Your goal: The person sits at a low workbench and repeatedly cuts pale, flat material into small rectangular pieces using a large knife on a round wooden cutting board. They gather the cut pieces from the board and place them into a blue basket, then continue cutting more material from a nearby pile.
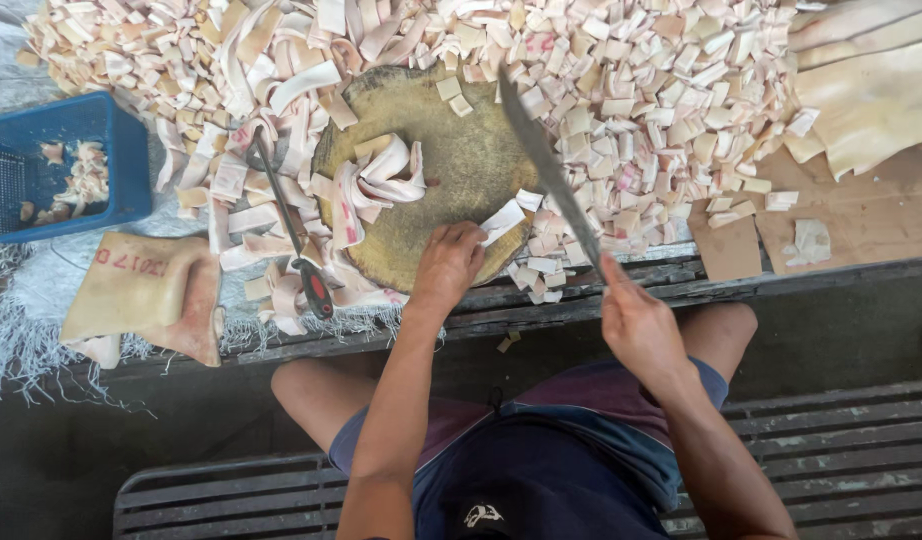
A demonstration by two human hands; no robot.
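Chopping station: heap of cut pieces (pixel 631 90), round block (pixel 451 170), 2 hands.
Right hand (pixel 636 325) grips a raised long knife (pixel 551 175); left hand (pixel 446 262) pins 1 pale strip (pixel 503 220) (block's near edge). Risk: blade descending onto the fingers.

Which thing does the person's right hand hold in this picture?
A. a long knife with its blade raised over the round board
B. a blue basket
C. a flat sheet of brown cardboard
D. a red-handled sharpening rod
A: the right hand grips the handle of a long knife, whose blade slants up over the round chopping board, while the left hand presses a pale strip on the board.
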